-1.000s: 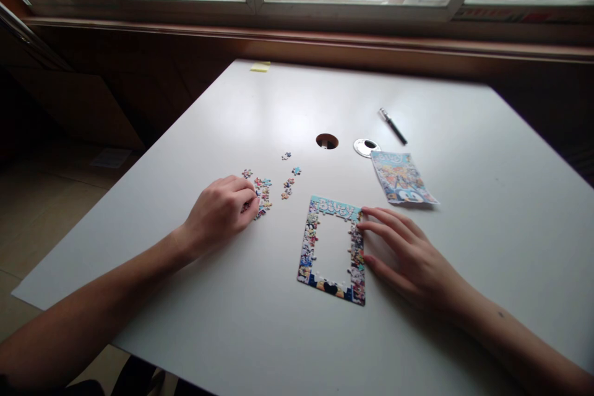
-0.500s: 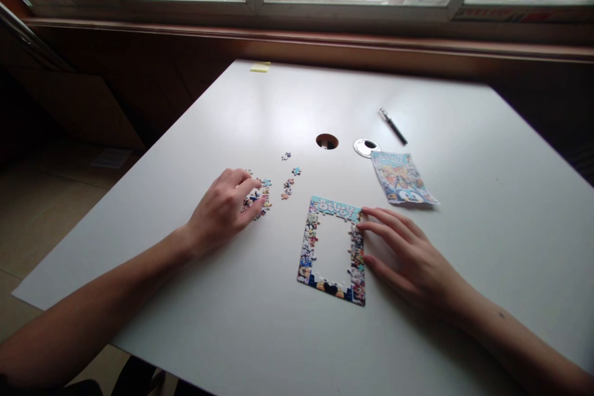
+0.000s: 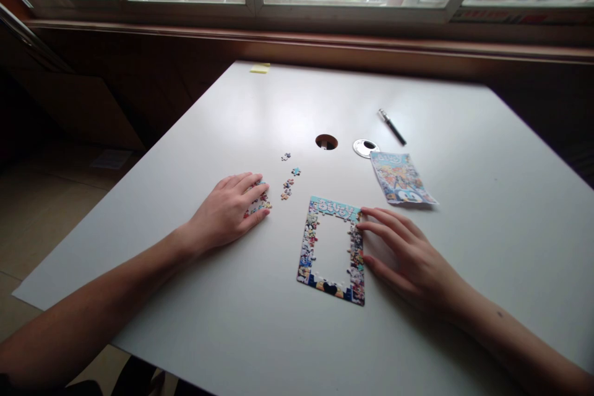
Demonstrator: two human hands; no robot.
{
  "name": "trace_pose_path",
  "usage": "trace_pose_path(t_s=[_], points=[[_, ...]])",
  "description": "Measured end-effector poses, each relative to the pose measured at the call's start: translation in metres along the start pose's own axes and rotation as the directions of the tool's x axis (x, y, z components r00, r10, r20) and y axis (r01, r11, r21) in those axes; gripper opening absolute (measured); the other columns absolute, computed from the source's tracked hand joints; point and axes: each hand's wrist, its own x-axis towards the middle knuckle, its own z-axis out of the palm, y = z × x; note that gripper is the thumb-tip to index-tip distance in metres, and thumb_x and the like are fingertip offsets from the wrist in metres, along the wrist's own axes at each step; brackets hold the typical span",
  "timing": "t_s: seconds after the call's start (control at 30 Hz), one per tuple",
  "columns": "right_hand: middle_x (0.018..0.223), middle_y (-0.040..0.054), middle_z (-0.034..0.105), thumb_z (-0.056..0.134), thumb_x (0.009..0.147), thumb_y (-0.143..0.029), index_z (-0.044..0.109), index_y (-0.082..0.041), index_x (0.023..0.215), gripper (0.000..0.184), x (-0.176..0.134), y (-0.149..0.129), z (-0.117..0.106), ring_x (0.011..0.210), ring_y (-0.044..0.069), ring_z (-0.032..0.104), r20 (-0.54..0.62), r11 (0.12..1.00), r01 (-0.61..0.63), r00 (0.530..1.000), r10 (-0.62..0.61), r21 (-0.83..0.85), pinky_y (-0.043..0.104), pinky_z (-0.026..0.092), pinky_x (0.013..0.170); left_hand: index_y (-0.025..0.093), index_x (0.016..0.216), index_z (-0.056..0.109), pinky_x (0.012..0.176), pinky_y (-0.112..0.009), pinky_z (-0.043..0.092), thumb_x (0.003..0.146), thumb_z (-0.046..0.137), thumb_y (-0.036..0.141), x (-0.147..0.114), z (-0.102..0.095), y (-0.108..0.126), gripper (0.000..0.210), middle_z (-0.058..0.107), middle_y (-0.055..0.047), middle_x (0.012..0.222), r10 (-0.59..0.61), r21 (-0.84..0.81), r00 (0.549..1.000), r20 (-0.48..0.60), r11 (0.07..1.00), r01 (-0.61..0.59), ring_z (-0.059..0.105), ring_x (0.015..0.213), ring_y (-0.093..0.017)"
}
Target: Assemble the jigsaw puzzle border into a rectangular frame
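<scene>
My left hand (image 3: 232, 205) lies spread over a pile of jigsaw puzzle pieces (image 3: 258, 199), covering most of it. Its fingers are stretched out, and some pieces show between thumb and fingers. Several loose pieces (image 3: 288, 189) lie just right of the pile, with a light blue piece (image 3: 296, 171) and a pale piece (image 3: 286, 156) farther back. The puzzle border (image 3: 307, 253) is joined into a rectangle, the white table showing through its middle. Along its right edge rest the fingertips of my right hand (image 3: 408, 253), fingers apart and holding nothing.
A creased picture sheet (image 3: 403, 178) lies behind my right hand. Beyond it are a black pen (image 3: 392, 127), a silver ring-shaped cover (image 3: 366, 148) and a round hole (image 3: 327, 142) in the white table (image 3: 223, 328). A yellow slip (image 3: 260, 68) sits at the far edge.
My left hand has flattened over the pile, its fingers stretching out from a curled pose and covering more pieces. My right hand and the puzzle border stay put.
</scene>
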Motion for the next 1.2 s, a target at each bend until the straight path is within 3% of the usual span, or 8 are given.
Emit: trace_pose_path(t_s=[0.27, 0.83, 1.0, 1.2], points=[[0.153, 0.0109, 0.049, 0.064, 0.091, -0.032, 0.051, -0.027, 0.137, 0.049, 0.000, 0.001, 0.001, 0.144, 0.033, 0.042, -0.009, 1.000, -0.003, 1.000, 0.003, 0.010, 0.055, 0.043, 0.114, 0.022, 0.127, 0.063, 0.110, -0.048, 0.044, 0.099, 0.052, 0.040, 0.001, -0.001, 0.002, 0.035, 0.060, -0.011, 0.138, 0.002, -0.057, 0.997, -0.075, 0.998, -0.006, 0.056, 0.128, -0.029], [0.152, 0.0127, 0.048, 0.062, 0.092, -0.031, 0.049, -0.025, 0.137, 0.047, 0.000, 0.000, 0.000, 0.143, 0.032, 0.041, -0.004, 1.000, 0.020, 1.000, -0.020, -0.016, 0.055, 0.043, 0.113, 0.021, 0.124, 0.064, 0.107, -0.046, 0.044, 0.100, 0.053, 0.038, 0.002, -0.004, 0.001, 0.032, 0.062, -0.011, 0.135, -0.018, -0.032, 0.996, -0.090, 0.999, 0.016, 0.057, 0.126, -0.028], [0.152, 0.0131, 0.048, 0.063, 0.092, -0.030, 0.049, -0.024, 0.137, 0.047, 0.000, 0.000, 0.000, 0.143, 0.032, 0.041, -0.011, 1.000, 0.023, 1.000, -0.023, -0.016, 0.054, 0.042, 0.114, 0.021, 0.115, 0.069, 0.089, -0.041, 0.050, 0.100, 0.052, 0.043, 0.002, -0.010, 0.002, 0.031, 0.068, -0.009, 0.118, -0.126, 0.048, 0.984, -0.124, 0.990, 0.133, 0.063, 0.105, -0.026], [0.153, 0.0121, 0.048, 0.063, 0.092, -0.031, 0.050, -0.025, 0.137, 0.047, -0.001, 0.001, 0.001, 0.143, 0.032, 0.040, -0.006, 1.000, 0.020, 1.000, -0.020, -0.014, 0.054, 0.042, 0.114, 0.023, 0.102, 0.072, 0.070, -0.033, 0.047, 0.100, 0.051, 0.041, 0.000, -0.015, 0.008, 0.028, 0.071, -0.004, 0.100, -0.256, 0.087, 0.954, -0.159, 0.959, 0.271, 0.067, 0.089, -0.022]])
